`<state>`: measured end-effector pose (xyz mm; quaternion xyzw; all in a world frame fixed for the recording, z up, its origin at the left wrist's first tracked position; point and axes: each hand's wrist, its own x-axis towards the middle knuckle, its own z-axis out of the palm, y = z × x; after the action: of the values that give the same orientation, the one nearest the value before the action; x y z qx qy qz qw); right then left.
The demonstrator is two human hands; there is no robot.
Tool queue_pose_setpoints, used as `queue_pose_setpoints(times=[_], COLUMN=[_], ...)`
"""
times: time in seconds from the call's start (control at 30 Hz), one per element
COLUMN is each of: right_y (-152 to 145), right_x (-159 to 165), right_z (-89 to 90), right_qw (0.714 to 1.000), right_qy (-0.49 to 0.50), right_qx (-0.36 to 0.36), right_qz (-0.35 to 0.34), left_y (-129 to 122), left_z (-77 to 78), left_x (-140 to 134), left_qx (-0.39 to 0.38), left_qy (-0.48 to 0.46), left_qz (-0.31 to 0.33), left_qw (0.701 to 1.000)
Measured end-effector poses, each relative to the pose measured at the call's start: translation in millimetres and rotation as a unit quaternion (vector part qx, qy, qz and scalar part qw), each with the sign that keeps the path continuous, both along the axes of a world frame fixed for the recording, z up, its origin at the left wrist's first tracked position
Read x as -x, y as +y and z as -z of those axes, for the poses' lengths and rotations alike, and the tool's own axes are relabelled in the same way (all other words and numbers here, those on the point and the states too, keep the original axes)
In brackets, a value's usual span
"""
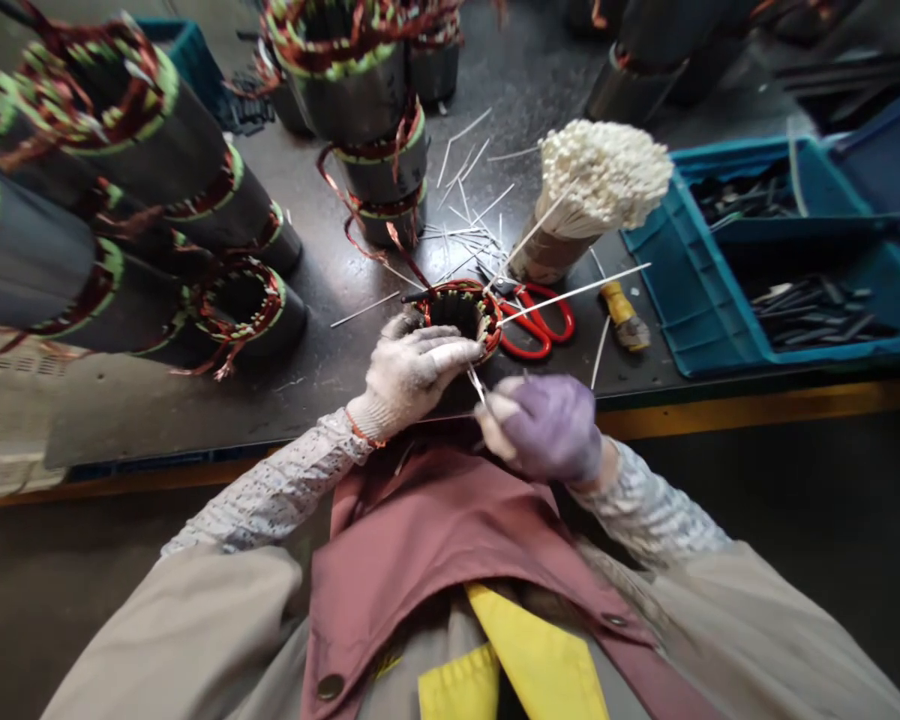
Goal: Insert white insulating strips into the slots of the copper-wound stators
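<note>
My left hand [418,368], in a white glove, holds a motor stator [489,306] against the table, its fingers laid over the rim. Copper windings ring the stator's opening. My right hand [544,425], in a purple glove with pale fingertips and partly blurred, is closed just right of the stator's near side. A thin white cord [477,382] runs from the stator into its fingers; whether a slim tool is there too, I cannot tell. Another stiff white cord [577,295] sticks out to the right from the rim. Red-handled scissors [534,345] lie right beside the stator.
A thick bundle of white cords [604,175] stands upright behind the scissors. Loose cord pieces [461,240] litter the table. A yellow-handled tool [624,312] lies near a blue divided bin [694,300] of dark pieces. Stacked stators [142,190] crowd the left; more stacked stators [379,170] stand behind.
</note>
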<state>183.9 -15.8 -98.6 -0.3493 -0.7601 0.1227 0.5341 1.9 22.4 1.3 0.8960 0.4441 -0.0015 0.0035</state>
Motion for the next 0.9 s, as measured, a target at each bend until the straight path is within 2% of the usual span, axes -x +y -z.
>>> queue_pose_setpoints(times=[0.03, 0.07, 0.13, 0.2, 0.27, 0.33, 0.37, 0.4, 0.43, 0.5, 0.6, 0.63, 0.7, 0.77, 0.8, 0.83, 0.87, 0.9], right_y=[-7, -13, -23, -20, -4, 26, 42, 58, 72, 89, 77, 66, 46, 35, 35, 38, 44, 52], right_x=[-6, -9, -11, -5, 4, 14, 21, 27, 34, 42, 32, 21, -6, -30, -37, -40, -39, -34], right_z=[-2.1, -4.5, -11.1, -19.5, -28.6, -37.2, -41.5, -45.9, -50.4, -57.7, -52.0, -42.8, -14.5, 19.3, 34.4, 46.5, 54.5, 58.0], right_qw=[0.999, 0.992, 0.944, 0.857, 0.751, 0.636, 0.593, 0.582, 0.594, 0.649, 0.726, 0.748, 0.785, 0.820, 0.855, 0.892, 0.915, 0.921], right_qy=[0.037, 0.097, 0.243, 0.378, 0.490, 0.579, 0.606, 0.611, 0.605, 0.575, 0.546, 0.547, 0.533, 0.453, 0.363, 0.243, 0.116, -0.008], right_qx=[0.020, 0.072, 0.215, 0.335, 0.411, 0.462, 0.477, 0.482, 0.481, 0.465, 0.403, 0.371, 0.304, 0.274, 0.298, 0.330, 0.358, 0.376], right_qz=[-0.015, -0.030, -0.060, -0.101, -0.163, -0.219, -0.235, -0.234, -0.222, -0.179, -0.112, -0.063, 0.089, 0.220, 0.222, 0.189, 0.147, 0.096], left_y=[0, 1, 3, 5, 7, 9, 10, 11, 12, 11, 5, 1, -6, -9, -9, -7, -6, -4], left_z=[-0.2, -0.8, -3.4, -7.8, -12.1, -14.4, -14.5, -14.1, -13.7, -14.2, -22.0, -26.1, -33.5, -35.8, -34.2, -31.2, -27.2, -23.2], left_x=[0, 0, 2, 5, 8, 8, 8, 7, 6, 2, -3, -4, -3, 1, 4, 7, 10, 13], left_qx=[0.001, 0.000, 0.006, 0.033, 0.062, 0.072, 0.068, 0.062, 0.057, 0.050, 0.049, 0.044, 0.025, 0.014, 0.016, 0.021, 0.025, 0.024], left_qy=[-0.002, -0.004, 0.003, 0.032, 0.065, 0.077, 0.076, 0.073, 0.068, 0.063, 0.080, 0.094, 0.128, 0.156, 0.162, 0.163, 0.161, 0.155], left_qz=[-0.008, -0.007, 0.020, 0.059, 0.081, 0.086, 0.086, 0.086, 0.085, 0.081, 0.069, 0.062, 0.034, 0.011, 0.009, 0.013, 0.020, 0.028], left_qw=[1.000, 1.000, 1.000, 0.997, 0.993, 0.991, 0.991, 0.992, 0.992, 0.993, 0.993, 0.993, 0.991, 0.988, 0.987, 0.986, 0.986, 0.987])
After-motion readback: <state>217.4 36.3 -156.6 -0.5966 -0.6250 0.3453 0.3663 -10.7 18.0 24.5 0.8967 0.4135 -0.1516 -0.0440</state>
